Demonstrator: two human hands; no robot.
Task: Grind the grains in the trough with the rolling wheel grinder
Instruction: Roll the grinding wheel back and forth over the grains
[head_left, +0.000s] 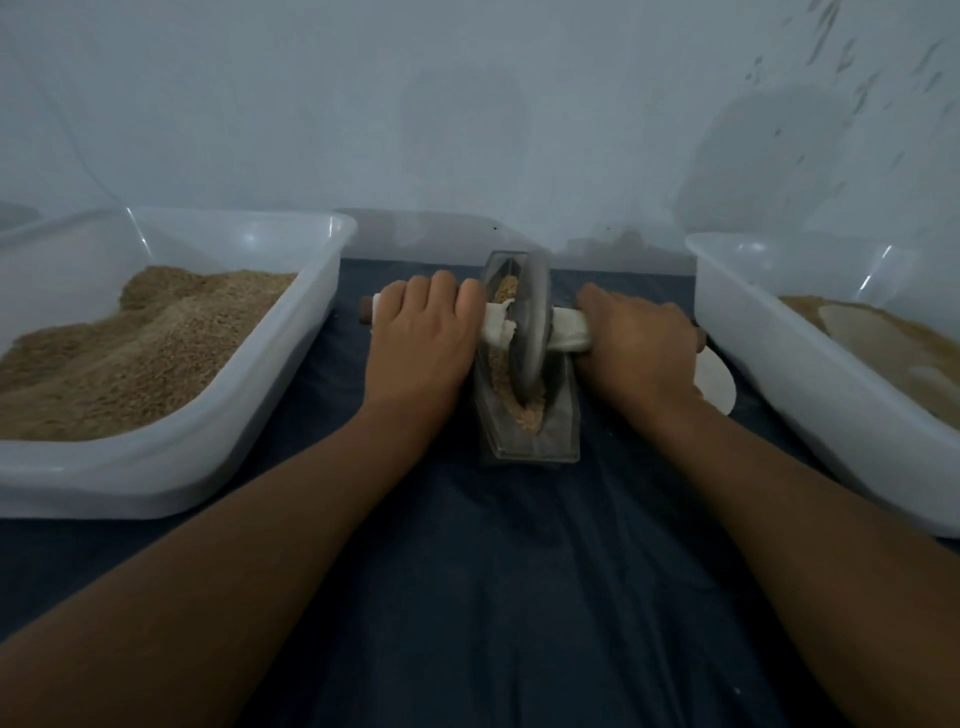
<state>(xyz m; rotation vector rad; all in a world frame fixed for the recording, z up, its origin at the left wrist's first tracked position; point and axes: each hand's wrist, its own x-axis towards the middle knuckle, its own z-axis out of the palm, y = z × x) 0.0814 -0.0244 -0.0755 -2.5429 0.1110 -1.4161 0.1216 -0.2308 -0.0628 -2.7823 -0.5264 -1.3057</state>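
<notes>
While both hands grip the cloth-wrapped axle, left hand (415, 332) and right hand (636, 343) flank the wheel (535, 322), which stands in the trough (563, 415); its long axis runs away from the person. Crushed grains (527, 413) line it. Flanking tubs (171, 467) hold grain.

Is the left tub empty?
No, the left tub holds a heap of brown grain that covers most of its floor.
</notes>
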